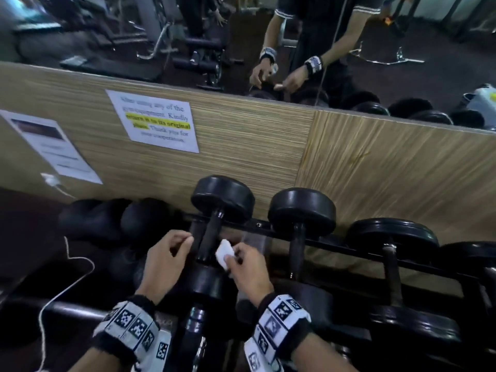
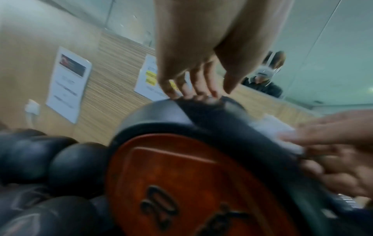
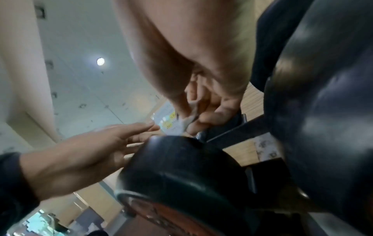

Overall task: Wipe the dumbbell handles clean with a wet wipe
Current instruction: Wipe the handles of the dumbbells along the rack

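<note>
Left wrist view alone showing an orange end cap stamped "20"; head view showing a wall notice highlighted "return it to its original place". Pinching a white wet wipe in right hand, beside the dumbbell handle; left hand hovering loosely curled, empty.

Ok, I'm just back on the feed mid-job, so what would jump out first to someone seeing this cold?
The white wet wipe pinched in the right hand, just right of the black dumbbell handle on the rack, draws the eye first. The left hand hovers on the handle's other side, fingers loosely curled, holding nothing. Behind, a yellow-highlighted notice is stuck on the wood panel, under a mirror showing the person's arms.
</note>
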A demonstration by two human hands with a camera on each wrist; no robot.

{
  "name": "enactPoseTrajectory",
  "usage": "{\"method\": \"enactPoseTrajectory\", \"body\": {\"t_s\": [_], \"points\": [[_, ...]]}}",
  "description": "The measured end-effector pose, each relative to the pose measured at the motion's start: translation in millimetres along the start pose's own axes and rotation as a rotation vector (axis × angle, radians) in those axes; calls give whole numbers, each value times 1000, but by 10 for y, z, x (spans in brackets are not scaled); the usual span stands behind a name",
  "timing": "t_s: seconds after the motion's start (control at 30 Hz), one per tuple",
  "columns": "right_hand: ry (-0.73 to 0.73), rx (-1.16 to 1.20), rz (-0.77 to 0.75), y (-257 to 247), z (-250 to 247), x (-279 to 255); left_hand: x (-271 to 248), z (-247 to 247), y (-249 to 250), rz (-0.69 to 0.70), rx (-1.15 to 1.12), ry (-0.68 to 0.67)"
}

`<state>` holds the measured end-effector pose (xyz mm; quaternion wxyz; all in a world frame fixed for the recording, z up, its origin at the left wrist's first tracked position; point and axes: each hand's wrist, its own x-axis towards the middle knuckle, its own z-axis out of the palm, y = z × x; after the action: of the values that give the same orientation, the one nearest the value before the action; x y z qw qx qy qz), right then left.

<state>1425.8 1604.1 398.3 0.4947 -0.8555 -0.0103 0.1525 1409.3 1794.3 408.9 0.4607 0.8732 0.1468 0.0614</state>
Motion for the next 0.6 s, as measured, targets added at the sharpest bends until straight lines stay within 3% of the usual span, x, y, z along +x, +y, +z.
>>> {"method": "enactPoseTrajectory", "body": {"t_s": [0.07,0.17,0.3,0.43,0.6], "points": [[96,-86,88,54,103,75,108,36,-203,-191,70,-26],[31,-94,232,73,284,250,202,120,-336,-328,57,-23],[-66,-136,369,108,429,538,185,138,-309,-332,-9,35],[-210,-129,294,138,480,716,185,158,-303,-347,0,31],[-241,-130,239,133,510,719,200,184,-360,-324,5,41]]}}
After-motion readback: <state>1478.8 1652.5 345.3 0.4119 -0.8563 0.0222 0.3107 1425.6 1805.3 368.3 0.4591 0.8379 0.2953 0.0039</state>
